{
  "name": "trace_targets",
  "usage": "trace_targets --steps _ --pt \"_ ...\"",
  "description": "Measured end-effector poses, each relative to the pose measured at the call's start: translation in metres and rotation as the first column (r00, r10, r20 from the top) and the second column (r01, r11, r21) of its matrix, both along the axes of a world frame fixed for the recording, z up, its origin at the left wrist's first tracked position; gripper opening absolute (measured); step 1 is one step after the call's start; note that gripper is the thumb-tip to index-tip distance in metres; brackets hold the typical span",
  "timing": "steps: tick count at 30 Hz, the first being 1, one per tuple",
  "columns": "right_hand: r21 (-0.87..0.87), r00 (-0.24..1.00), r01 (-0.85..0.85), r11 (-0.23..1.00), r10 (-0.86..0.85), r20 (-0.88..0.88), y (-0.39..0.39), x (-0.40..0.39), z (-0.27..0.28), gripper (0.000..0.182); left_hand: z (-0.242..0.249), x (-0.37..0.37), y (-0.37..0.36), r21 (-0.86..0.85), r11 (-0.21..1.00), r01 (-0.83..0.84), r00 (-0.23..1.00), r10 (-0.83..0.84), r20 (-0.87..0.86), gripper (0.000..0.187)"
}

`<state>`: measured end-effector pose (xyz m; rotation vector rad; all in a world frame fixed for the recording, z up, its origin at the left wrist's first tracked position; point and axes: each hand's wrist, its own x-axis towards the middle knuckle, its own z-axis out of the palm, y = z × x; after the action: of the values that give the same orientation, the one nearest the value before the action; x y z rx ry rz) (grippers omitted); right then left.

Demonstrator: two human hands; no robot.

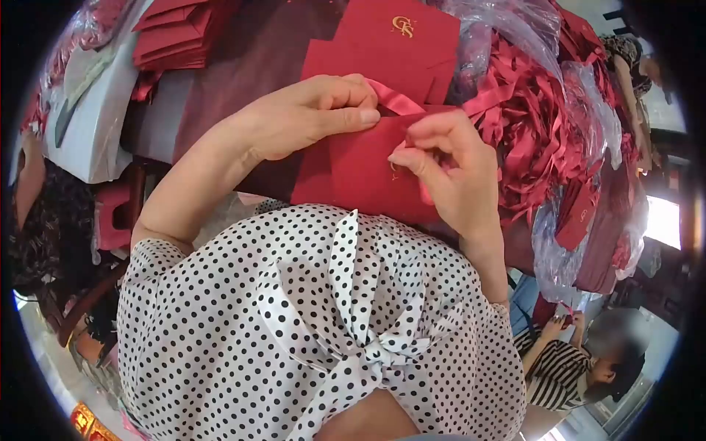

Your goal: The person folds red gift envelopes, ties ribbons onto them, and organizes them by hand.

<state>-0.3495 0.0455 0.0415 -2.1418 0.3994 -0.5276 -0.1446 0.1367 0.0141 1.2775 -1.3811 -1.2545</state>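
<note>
A red paper gift bag (364, 162) with a partly covered gold print lies flat in front of my body. My left hand (323, 110) is closed on its upper edge, thumb on the near face and fingers curled at the back. A shiny red ribbon (397, 99) runs from beside those fingers towards my right hand (456, 162). The right fingers are pinched over the bag's right side, with a bit of ribbon showing at them. Its exact hold is partly hidden by the fingers. Just beyond lie more red bags (382, 44), one with a gold monogram.
To the right a big heap of red ribbons (526, 125) spills from clear plastic wrap (555, 250). Stacked red bags (173, 33) stand at the back left, near a white box (92, 147). A person in a striped top (559, 371) works at the lower right.
</note>
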Motion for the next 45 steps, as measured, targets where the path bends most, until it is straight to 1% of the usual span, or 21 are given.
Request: trace_targets --steps 1,2,3,5,9,12,15,17,21,24,26,31,33,34,35,36,38,40,42,43,45 --pt "0.165 0.985 0.133 0.977 -0.112 -0.133 0.002 0.003 0.0 0.016 -0.002 -0.001 0.0 0.035 0.999 -0.003 0.998 0.005 -0.059 0.029" --pt "0.255 0.991 0.116 0.96 -0.129 0.035 0.001 0.003 -0.015 0.019 -0.003 -0.001 0.0 0.069 0.998 0.007 0.993 0.001 -0.116 0.029" --pt "0.253 0.992 0.114 0.961 -0.126 0.032 -0.002 0.004 -0.015 0.019 -0.005 0.0 -0.001 0.068 0.998 0.004 0.993 0.004 -0.119 0.029" --pt "0.07 0.999 0.021 0.997 -0.023 0.033 -0.008 0.002 -0.015 0.018 -0.008 0.001 -0.002 0.068 0.998 0.004 0.996 0.002 -0.088 0.029" --pt "0.025 0.999 0.036 0.999 -0.036 0.002 -0.004 0.004 -0.015 0.013 -0.011 0.001 -0.002 0.055 0.998 0.014 0.997 -0.01 -0.08 0.028" --pt "0.128 0.995 0.095 0.987 -0.091 -0.036 0.002 0.007 -0.013 0.01 -0.009 0.0 -0.001 0.086 0.995 0.042 0.989 -0.029 -0.148 0.028" --pt "0.066 0.993 0.116 0.991 -0.114 -0.033 0.004 0.008 -0.012 0.01 -0.01 0.0 0.0 0.093 0.995 0.024 0.971 -0.001 -0.238 0.026" --pt "-0.055 0.996 0.083 0.995 -0.084 -0.025 0.003 0.008 -0.014 0.008 -0.013 0.001 0.0 0.13 0.991 0.028 0.958 0.01 -0.285 0.023" --pt "-0.102 0.996 0.09 0.991 -0.092 -0.017 0.006 0.012 -0.018 0.007 -0.02 -0.004 0.001 0.087 0.996 -0.011 0.928 0.043 -0.371 0.021" --pt "-0.104 0.995 0.096 0.99 -0.099 -0.021 0.008 0.012 -0.015 0.008 -0.022 -0.009 0.002 0.038 0.996 -0.083 0.944 0.091 -0.318 0.02" --pt "-0.132 0.994 0.112 0.985 -0.113 -0.001 0.011 0.012 -0.014 0.009 -0.02 -0.013 0.003 -0.341 0.923 -0.176 0.97 0.223 0.101 0.021" --pt "-0.153 0.988 0.152 0.976 -0.154 -0.001 0.015 0.012 -0.013 0.01 -0.015 -0.02 0.01 -0.389 0.899 -0.203 0.918 0.313 0.243 0.019" --pt "-0.193 0.986 0.166 0.967 -0.163 0.031 0.017 0.014 -0.014 0.01 -0.011 -0.026 0.011 -0.479 0.844 -0.243 0.845 0.427 0.322 0.017" --pt "-0.405 0.987 0.162 0.9 -0.149 0.065 0.018 0.015 -0.012 0.014 -0.008 -0.029 0.012 -0.48 0.843 -0.242 0.845 0.426 0.323 0.017" --pt "-0.596 0.987 0.159 0.787 -0.128 0.094 0.02 0.017 -0.011 0.018 -0.005 -0.033 0.012 -0.568 0.79 -0.229 0.796 0.489 0.358 0.017" --pt "-0.63 0.984 0.18 0.756 -0.143 0.109 0.023 0.018 -0.012 0.019 -0.002 -0.038 0.014 -0.65 0.731 -0.207 0.741 0.551 0.383 0.018" --pt "-0.575 0.986 0.166 0.801 -0.142 0.087 0.022 0.016 -0.009 0.018 0.001 -0.043 0.015 -0.677 0.703 -0.217 0.719 0.584 0.376 0.019" --pt "-0.521 0.988 0.151 0.84 -0.136 0.066 0.022 0.014 -0.007 0.017 0.004 -0.04 0.017 -0.598 0.774 -0.208 0.784 0.497 0.372 0.012" --pt "-0.174 0.989 0.145 0.974 -0.141 0.037 0.02 0.011 -0.008 0.013 0.002 -0.032 0.018 -0.574 0.8 -0.173 0.835 0.428 0.345 0.009" --pt "-0.157 0.99 0.129 0.979 -0.12 0.068 0.02 0.009 -0.008 0.012 0.002 -0.028 0.02 -0.546 0.826 -0.137 0.88 0.355 0.315 0.009" --pt "-0.197 0.995 0.1 0.975 -0.093 0.043 0.021 0.005 -0.003 0.014 0.006 -0.021 0.025 -0.516 0.85 -0.104 0.881 0.32 0.349 0.014"
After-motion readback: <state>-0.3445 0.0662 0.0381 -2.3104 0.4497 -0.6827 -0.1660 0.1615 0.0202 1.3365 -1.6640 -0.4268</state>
